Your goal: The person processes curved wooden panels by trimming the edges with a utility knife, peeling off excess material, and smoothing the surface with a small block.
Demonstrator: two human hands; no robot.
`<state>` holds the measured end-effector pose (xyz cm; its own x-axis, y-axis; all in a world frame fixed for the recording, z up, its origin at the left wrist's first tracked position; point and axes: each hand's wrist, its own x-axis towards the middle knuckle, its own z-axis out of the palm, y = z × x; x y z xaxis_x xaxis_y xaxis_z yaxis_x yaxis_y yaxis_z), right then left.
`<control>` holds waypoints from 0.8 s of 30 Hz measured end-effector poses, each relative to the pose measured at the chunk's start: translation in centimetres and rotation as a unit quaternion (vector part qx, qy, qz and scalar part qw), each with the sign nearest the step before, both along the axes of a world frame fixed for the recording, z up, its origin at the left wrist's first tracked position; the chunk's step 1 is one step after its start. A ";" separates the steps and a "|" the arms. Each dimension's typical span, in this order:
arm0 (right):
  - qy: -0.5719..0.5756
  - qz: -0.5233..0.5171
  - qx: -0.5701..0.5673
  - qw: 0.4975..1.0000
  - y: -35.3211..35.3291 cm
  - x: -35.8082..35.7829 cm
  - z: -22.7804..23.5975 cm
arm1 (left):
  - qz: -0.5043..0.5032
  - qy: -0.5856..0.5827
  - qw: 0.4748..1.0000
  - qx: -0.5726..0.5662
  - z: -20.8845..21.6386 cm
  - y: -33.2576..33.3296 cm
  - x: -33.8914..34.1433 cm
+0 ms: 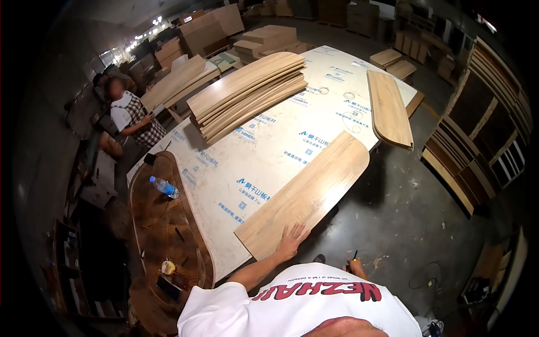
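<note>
A wood-grain board [311,188] with rounded corners at its far end lies slantwise along the near right edge of a white-covered table [224,160]. My left hand [291,241] rests flat on the near part of this board, fingers spread and gripping nothing. Low beside my body, off the table, my right hand [357,269] is closed around a small thin tool [354,256] with a yellow part; its exact kind is too small to make out.
A stack of similar boards [247,92] lies at the table's far left. More rounded boards [390,106] overhang its right edge. A brown side surface [163,219] holds a water bottle [163,187] and a tape roll [168,267]. Another person [135,115] stands left; panels [477,123] lean right.
</note>
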<state>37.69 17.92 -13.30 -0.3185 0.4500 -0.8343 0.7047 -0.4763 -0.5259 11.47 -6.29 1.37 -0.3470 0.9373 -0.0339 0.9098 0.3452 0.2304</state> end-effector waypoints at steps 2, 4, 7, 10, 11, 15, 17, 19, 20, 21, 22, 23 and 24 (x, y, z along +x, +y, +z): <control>-0.013 0.062 0.047 0.997 -1.9 0.7 3.6 | 0.007 0.008 1.000 -0.011 -0.9 -2.7 -0.6; 0.002 0.034 0.065 0.997 0.0 2.3 1.6 | -0.010 0.015 1.000 -0.005 -1.4 -1.7 -1.1; 0.010 -0.130 0.016 0.991 1.9 3.7 -2.7 | -0.062 0.025 0.998 -0.013 -0.6 -0.4 -2.0; 0.078 -0.186 0.116 0.973 5.2 6.0 -7.3 | -0.124 0.015 0.992 -0.003 -0.3 3.2 -2.0; 0.135 -0.211 0.002 0.968 6.0 4.6 -7.1 | -0.101 0.010 0.995 0.004 -0.9 3.1 -2.2; 0.158 -0.228 0.023 0.961 8.5 -6.5 0.4 | -0.035 -0.056 0.998 0.002 -1.8 1.3 -4.6; 0.213 -0.237 0.023 0.948 13.0 -9.9 3.6 | 0.048 -0.005 0.998 0.033 -2.0 4.5 -7.8; 0.276 -0.255 0.043 0.926 17.1 -11.9 4.8 | 0.105 0.032 0.993 0.045 -2.6 7.8 -11.4; 0.304 -0.251 0.043 0.918 18.7 -13.5 5.8 | 0.185 0.072 0.978 0.057 -2.8 8.5 -12.8; 0.331 -0.244 0.043 0.910 19.8 -15.4 7.0 | 0.183 0.073 0.979 0.046 -3.0 8.5 -13.7; 0.357 -0.236 0.042 0.903 20.7 -17.5 8.3 | 0.181 0.074 0.980 0.039 -2.8 8.5 -14.5; 0.375 -0.231 0.055 0.896 21.7 -19.3 9.2 | 0.177 0.072 0.981 0.029 -2.9 8.4 -14.7; 0.390 -0.227 0.064 0.890 22.5 -20.8 9.5 | 0.173 0.068 0.982 0.011 -3.0 8.1 -14.7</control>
